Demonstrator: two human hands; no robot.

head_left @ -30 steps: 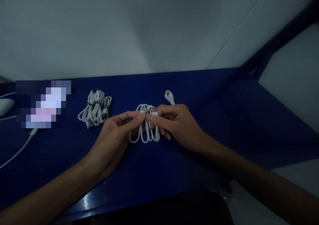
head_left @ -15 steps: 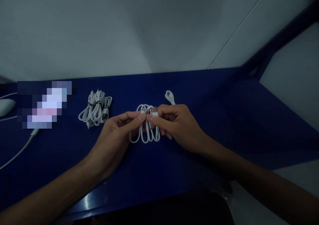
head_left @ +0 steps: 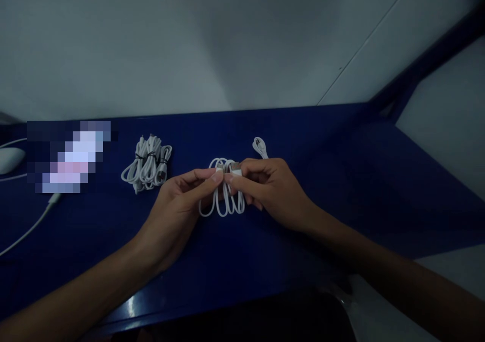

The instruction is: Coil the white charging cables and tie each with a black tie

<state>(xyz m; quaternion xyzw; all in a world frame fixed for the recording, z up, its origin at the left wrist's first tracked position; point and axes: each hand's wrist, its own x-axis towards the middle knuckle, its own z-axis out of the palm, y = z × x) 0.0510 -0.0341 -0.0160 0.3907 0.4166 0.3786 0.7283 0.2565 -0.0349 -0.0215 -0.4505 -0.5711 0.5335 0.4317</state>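
Note:
A white USB cable [head_left: 223, 208], gathered into several loose loops, is held between my two hands above the blue table. My left hand [head_left: 180, 200] pinches it from the left, thumb and index finger on a small connector. From the other side my right hand [head_left: 275, 190] is closed on it, the thumb by the larger metal-tipped USB plug [head_left: 236, 169]. The loops hang below my fingertips, and my fingers hide part of them. Just beyond my right hand lies another white cable end [head_left: 259, 146], partly covered by that hand.
Several coiled white cables [head_left: 147, 165] bound with black ties lie beyond my left hand. Farther left are a pixelated lit device with a white cord [head_left: 36, 227] and a white mouse-like object [head_left: 10, 159]. A pale wall [head_left: 170, 54] rises behind the blue table [head_left: 242, 261].
Both hands keep the same grip on the looped cable. The view has shifted very slightly; nothing else has visibly moved.

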